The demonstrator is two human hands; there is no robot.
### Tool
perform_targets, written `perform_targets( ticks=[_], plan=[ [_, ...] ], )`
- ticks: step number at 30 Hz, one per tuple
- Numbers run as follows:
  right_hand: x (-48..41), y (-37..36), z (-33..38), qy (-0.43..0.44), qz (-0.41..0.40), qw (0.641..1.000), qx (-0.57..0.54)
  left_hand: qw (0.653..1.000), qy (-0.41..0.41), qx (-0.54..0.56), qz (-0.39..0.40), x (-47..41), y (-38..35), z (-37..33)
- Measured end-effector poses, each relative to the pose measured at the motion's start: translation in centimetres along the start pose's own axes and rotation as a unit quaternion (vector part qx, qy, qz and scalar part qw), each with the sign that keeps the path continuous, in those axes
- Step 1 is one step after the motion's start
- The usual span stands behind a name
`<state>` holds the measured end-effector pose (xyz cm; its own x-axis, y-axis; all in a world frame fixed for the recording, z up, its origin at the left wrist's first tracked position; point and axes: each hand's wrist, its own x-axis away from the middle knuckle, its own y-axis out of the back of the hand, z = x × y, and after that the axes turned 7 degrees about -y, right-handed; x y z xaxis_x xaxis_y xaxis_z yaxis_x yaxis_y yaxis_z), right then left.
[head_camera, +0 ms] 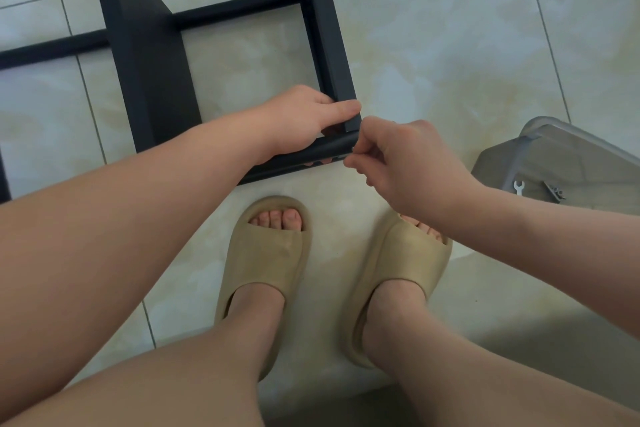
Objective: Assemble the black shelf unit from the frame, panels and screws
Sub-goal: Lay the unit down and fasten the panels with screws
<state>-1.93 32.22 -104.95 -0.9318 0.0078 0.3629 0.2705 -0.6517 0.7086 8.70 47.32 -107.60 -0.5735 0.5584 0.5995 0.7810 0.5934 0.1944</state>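
The black shelf frame lies on the tiled floor in front of me, with a black panel standing on edge inside it. My left hand grips the frame's near right corner, thumb over the top bar and fingers curled under the lower tube. My right hand is pinched against the end of that tube at the corner; whatever small part sits between its fingertips is hidden.
A clear plastic box stands at the right, holding a small silver wrench and a metal fitting. My feet in beige slippers rest just below the frame corner.
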Motion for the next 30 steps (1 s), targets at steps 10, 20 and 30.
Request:
perform_targets(
  ticks=[10,20,30],
  plan=[
    [0.24,-0.47,0.1,-0.169,0.003,0.948,-0.27,1.0,-0.005,0.02,0.009,-0.03,-0.01,0.27],
    [-0.05,0.11,0.32,-0.029,0.008,1.0,-0.003,0.999,-0.004,0.036,0.035,0.33,0.31,0.56],
    [0.19,-0.38,0.56,-0.158,0.004,0.972,-0.175,0.998,-0.004,0.044,0.032,0.52,0.28,0.44]
  ],
)
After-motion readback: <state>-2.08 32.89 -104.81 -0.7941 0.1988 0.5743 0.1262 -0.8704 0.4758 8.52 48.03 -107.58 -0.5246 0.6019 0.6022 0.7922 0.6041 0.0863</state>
